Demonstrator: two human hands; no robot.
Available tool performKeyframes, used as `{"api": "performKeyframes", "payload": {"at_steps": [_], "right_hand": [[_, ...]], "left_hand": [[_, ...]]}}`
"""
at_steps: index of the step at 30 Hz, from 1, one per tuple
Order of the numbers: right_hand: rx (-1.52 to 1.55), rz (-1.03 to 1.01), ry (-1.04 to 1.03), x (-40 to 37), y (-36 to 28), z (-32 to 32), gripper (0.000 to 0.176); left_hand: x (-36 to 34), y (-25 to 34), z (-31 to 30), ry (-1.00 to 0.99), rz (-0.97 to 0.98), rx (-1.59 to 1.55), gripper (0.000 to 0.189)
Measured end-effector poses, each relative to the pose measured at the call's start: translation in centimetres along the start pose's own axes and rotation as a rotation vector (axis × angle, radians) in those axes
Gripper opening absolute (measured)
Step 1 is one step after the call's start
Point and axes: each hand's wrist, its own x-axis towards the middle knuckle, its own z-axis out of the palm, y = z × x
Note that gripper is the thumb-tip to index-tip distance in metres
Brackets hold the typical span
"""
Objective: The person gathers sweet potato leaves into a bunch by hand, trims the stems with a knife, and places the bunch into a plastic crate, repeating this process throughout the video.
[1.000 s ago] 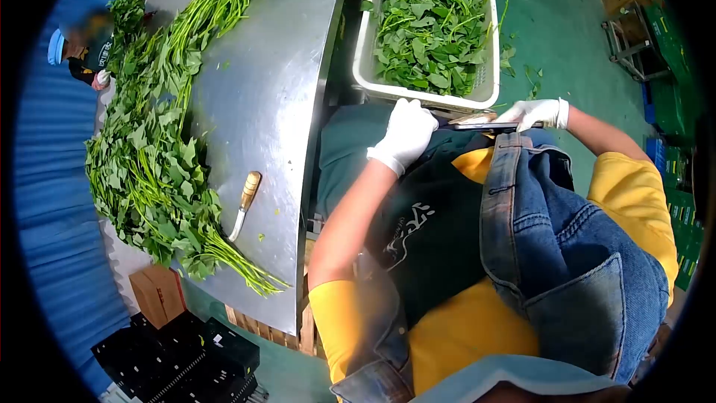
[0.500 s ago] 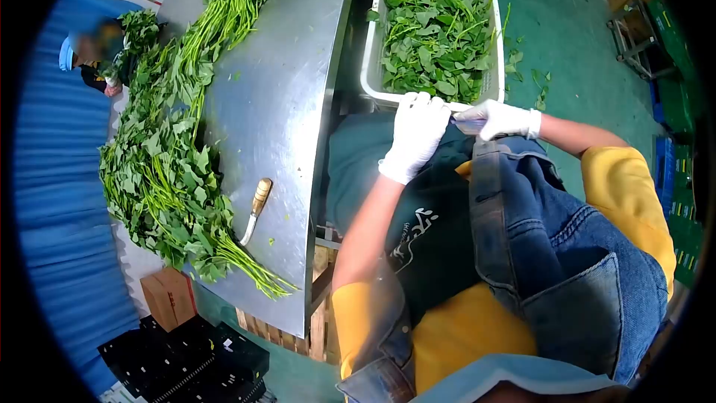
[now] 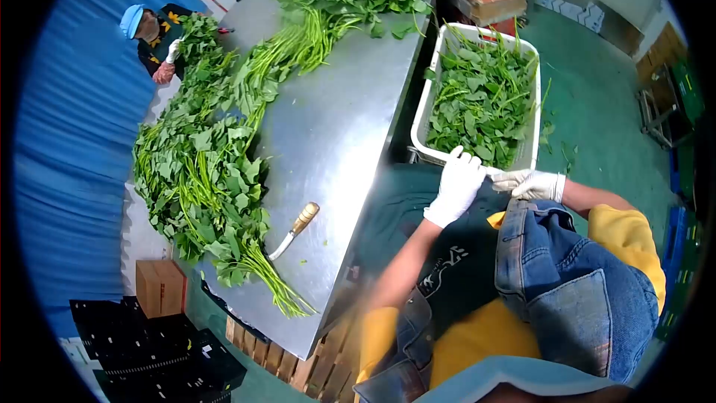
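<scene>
Curling partly closed, the left hand (image 3: 455,192) and right hand (image 3: 538,183) hide any hold; the dark flat object has left view. Just beyond them, leafy greens (image 3: 477,104) fill the white plastic basket (image 3: 420,124).

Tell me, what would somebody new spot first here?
Probably the long heap of leafy greens spread along the shiny metal table, with a wooden-handled knife by its near end. Next, maybe the white crate of loose leaves to the table's right. The left hand and right hand, both in white gloves, are close together near the crate's edge.
</scene>
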Motion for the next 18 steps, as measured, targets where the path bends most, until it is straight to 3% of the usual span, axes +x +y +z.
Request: {"api": "performKeyframes", "payload": {"at_steps": [2,4,6,10,11,13,15,16,17,18], "right_hand": [[-0.165,-0.005,0.159,1.9,1.7,-1.8,0.054],[-0.599,-0.076,0.456,4.6,2.0,-0.9,0.037],[-1.407,-0.370,0.628,8.8,3.6,-2.8,0.027],[-1.481,-0.363,0.565,9.4,2.8,-2.3,0.015],[-1.477,-0.235,0.405,9.0,2.4,-3.6,0.018],[-1.281,-0.042,0.277,8.4,1.0,-5.4,0.029],[-0.991,0.219,0.238,5.2,-3.1,-1.6,0.035],[-1.040,0.307,0.211,4.2,-4.8,1.8,0.038],[-1.179,0.107,0.011,3.9,-5.0,1.3,0.043],[-1.159,0.101,-0.011,4.0,-4.9,-0.2,0.035]], "left_hand": [[0.2,0.1,-0.7,-0.063,-0.023,-0.028,0.007],[0.0,0.2,0.3,-0.034,-0.016,0.043,0.006],[-0.1,-0.2,1.5,0.010,0.010,0.049,0.006],[-0.4,-1.0,1.8,0.077,-0.023,-0.008,0.005],[-0.5,-1.1,0.9,0.104,-0.040,-0.187,0.004],[-1.2,-1.6,-0.9,0.108,-0.180,-0.060,0.013],[-2.7,-2.1,-2.9,0.152,-0.301,-0.028,0.020],[-4.0,-2.4,-4.3,0.160,-0.361,0.003,0.020],[-5.4,-2.8,-6.1,0.185,-0.435,-0.031,0.021],[-6.7,-2.9,-7.8,0.212,-0.497,-0.072,0.022]]}}
